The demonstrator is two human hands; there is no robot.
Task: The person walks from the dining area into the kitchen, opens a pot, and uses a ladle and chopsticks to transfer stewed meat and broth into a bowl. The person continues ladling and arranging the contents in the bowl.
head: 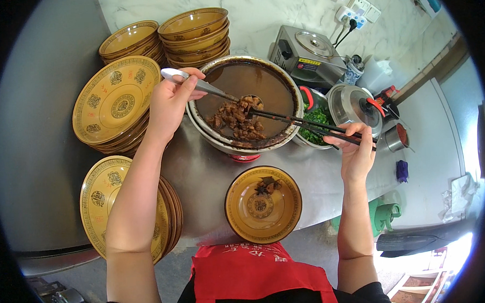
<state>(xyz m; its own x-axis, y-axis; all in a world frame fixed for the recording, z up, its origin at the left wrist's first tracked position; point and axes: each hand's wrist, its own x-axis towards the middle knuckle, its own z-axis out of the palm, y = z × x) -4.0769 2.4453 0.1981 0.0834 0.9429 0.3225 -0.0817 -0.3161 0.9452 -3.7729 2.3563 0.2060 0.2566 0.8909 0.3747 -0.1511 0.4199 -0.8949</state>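
Note:
My left hand (170, 100) grips the handle of a metal ladle (216, 89). Its bowl, heaped with brown braised meat chunks, sits over the middle of a pot (193, 117) of brown broth (244, 77). More meat chunks (233, 117) rise above the liquid around it. My right hand (356, 145) holds long black chopsticks (285, 118), whose tips touch the meat at the ladle. In front of me stands a yellow-brown patterned bowl (245, 219) with star anise (262, 189) and other dark spice pieces near its far side.
Stacked bowls (194, 27) and large dishes (116, 95) crowd the left, with another stack (94, 212) by my left forearm. Right of the pot are a container of chopped greens (314, 129), a glass-lidded pot (353, 105), and a steel electric warmer (291, 57). A green gas cylinder (385, 216) stands below.

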